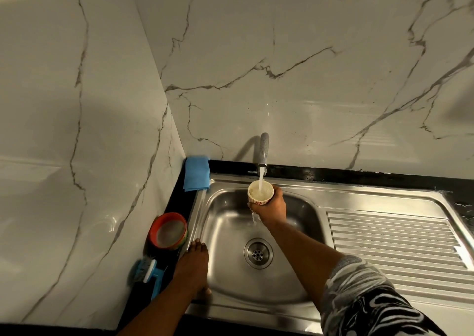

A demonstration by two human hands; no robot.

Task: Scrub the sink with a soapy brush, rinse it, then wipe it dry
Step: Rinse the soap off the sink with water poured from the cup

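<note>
1. Our right hand [270,208] grips the cup [260,193] under the running tap [263,151], likely for rinsing the sink [223,222].
2. Our left hand [192,263] lies flat on its rim, bracing us.
3. The brush [150,271] lies unused alongside.

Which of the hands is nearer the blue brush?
Left. The left hand rests on the sink rim beside the brush; the right hand holds a cup under the tap, farther away.

The black countertop [359,176] carries a blue cloth [197,174], a red-rimmed bowl [169,230] and a blue brush [151,274].
</note>
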